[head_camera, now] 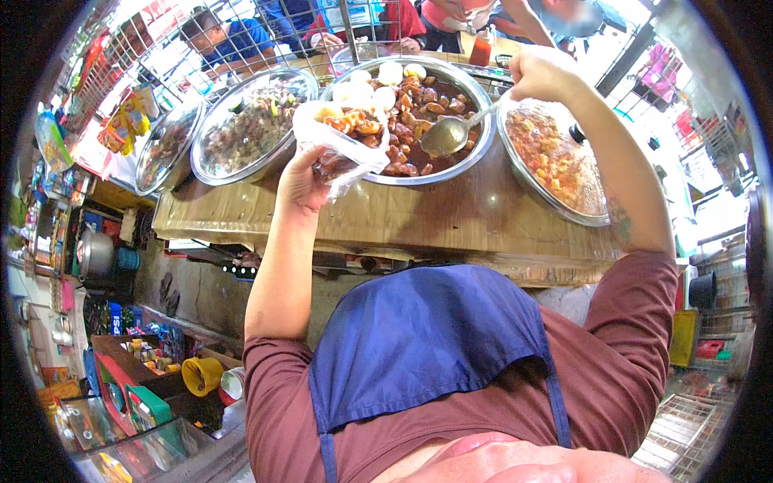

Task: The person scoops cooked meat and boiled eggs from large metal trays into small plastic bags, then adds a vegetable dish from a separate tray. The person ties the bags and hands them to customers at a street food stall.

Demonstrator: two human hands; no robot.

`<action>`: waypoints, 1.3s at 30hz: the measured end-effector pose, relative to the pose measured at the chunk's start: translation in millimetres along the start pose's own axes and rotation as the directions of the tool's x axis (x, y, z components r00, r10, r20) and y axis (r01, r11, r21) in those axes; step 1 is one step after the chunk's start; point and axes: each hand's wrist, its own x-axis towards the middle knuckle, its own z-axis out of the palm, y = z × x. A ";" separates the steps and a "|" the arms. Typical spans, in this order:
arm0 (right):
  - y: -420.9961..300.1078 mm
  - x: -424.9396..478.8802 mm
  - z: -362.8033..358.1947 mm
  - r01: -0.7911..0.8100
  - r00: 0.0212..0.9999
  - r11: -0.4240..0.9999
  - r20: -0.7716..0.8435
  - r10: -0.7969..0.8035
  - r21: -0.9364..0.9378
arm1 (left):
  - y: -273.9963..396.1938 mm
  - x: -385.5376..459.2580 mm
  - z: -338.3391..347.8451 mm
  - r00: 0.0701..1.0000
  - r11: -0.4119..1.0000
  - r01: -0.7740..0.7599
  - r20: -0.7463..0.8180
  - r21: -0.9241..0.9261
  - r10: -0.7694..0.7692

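My left hand [304, 181] holds up a clear plastic bag [361, 158] by its lower part. Inside the open bag are pieces of brown stewed meat [356, 122] and what looks like an egg. My right hand [543, 73] grips the handle of a large metal serving spoon [448, 135], whose bowl hangs over a wide round pan [485, 140]. Chunks of meat in dark brown sauce [416, 115] fill the pan, with several peeled boiled eggs [360, 90] heaped at its far left side. The bag is in front of the pan's left edge and hides part of it.
Glass-lidded pans of food [247, 130] stand to the left, and another lidded pan [555, 160] to the right, on the wooden counter [423, 211]. Behind runs a wire grille [302, 36], with several people beyond. A bottle of red sauce [481, 48] stands at the back.
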 end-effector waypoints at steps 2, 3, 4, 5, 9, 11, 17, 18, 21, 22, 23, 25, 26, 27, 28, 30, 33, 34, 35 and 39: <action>-1.7 -6.1 17.1 0.002 0.996 1.000 -0.089 -0.004 -0.022 | 0.8 -1.9 0.1 1.000 1.000 -0.001 0.002 0.001 0.001; 1.7 -5.1 26.0 -0.007 0.998 1.000 -0.066 0.007 0.009 | 1.5 -1.8 2.4 1.000 1.000 0.011 0.020 -0.005 -0.011; 8.2 -2.3 33.9 -0.023 0.999 0.998 -0.028 0.024 0.054 | 2.3 -1.4 3.7 0.999 1.000 0.023 0.039 -0.008 -0.023; 17.3 1.7 41.0 -0.040 0.999 0.994 0.009 0.040 0.098 | 2.0 -0.8 2.5 0.999 1.000 0.025 0.032 -0.018 -0.025; 43.7 14.8 35.7 -0.104 0.990 0.926 0.124 0.063 0.364 | 3.6 -1.6 -1.2 0.998 0.999 -0.014 0.060 0.049 0.011; 48.3 15.8 26.2 -0.074 0.995 0.894 0.091 0.037 0.443 | 3.4 2.2 -3.2 0.998 1.000 0.009 0.064 0.003 -0.010; 10.1 23.0 -29.8 0.111 0.994 0.871 -0.073 -0.086 0.478 | -2.4 11.2 10.9 1.000 1.000 0.025 0.011 0.011 -0.025; -7.0 19.0 -45.8 0.170 0.982 0.927 -0.141 -0.129 0.334 | -2.3 11.4 11.6 0.999 1.000 0.027 0.019 0.008 -0.027; -42.4 -4.5 -79.0 0.150 0.962 0.949 -0.261 -0.076 0.278 | -2.4 12.0 16.2 0.999 0.999 0.044 0.005 0.009 -0.044; -49.6 -7.5 -84.2 0.172 0.929 0.970 -0.356 -0.102 0.172 | -2.5 14.1 15.2 0.999 0.999 0.052 0.008 0.005 -0.052; -52.3 -8.8 -88.3 0.183 0.885 0.981 -0.445 -0.136 0.064 | -3.1 15.8 13.9 0.999 0.999 0.049 0.016 -0.008 -0.049; -49.2 -11.6 -96.3 0.049 0.895 0.998 -0.445 -0.030 0.030 | -4.4 20.0 11.4 0.998 0.998 0.048 0.036 -0.033 -0.047; -47.8 -12.2 -97.8 -0.016 0.895 1.000 -0.446 0.021 0.014 | -3.6 21.0 10.6 0.998 0.998 0.051 0.040 -0.029 -0.050; -42.1 -13.0 -93.9 0.000 0.906 1.000 -0.423 -0.001 -0.004 | -3.5 22.6 10.2 0.997 0.998 0.055 0.047 -0.027 -0.053; -31.2 -13.0 -83.1 0.017 0.916 1.000 -0.400 -0.024 -0.020 | -3.3 23.8 9.9 0.997 0.998 0.057 0.054 -0.024 -0.056; -10.3 -15.5 -58.8 0.041 0.935 0.998 -0.349 -0.058 -0.056 | -4.0 27.9 12.4 0.995 0.997 0.068 0.081 -0.042 -0.065; -14.1 -22.0 -19.2 0.029 0.980 0.994 -0.192 -0.049 -0.108 | -0.7 25.8 9.0 0.997 0.997 0.069 0.038 -0.047 -0.067; -16.7 -23.2 -9.2 -0.001 0.994 0.993 -0.112 -0.012 -0.116 | -0.1 25.1 7.6 0.997 0.996 0.074 0.018 -0.047 -0.073; -15.2 -21.9 3.8 -0.011 0.996 0.998 -0.084 0.006 -0.059 | 0.5 24.9 6.8 0.998 0.998 0.060 0.022 -0.033 -0.059; 9.2 -15.6 23.0 -0.083 0.995 0.995 0.062 0.080 0.056 | 3.6 21.6 4.2 1.000 1.000 0.028 0.003 -0.002 -0.028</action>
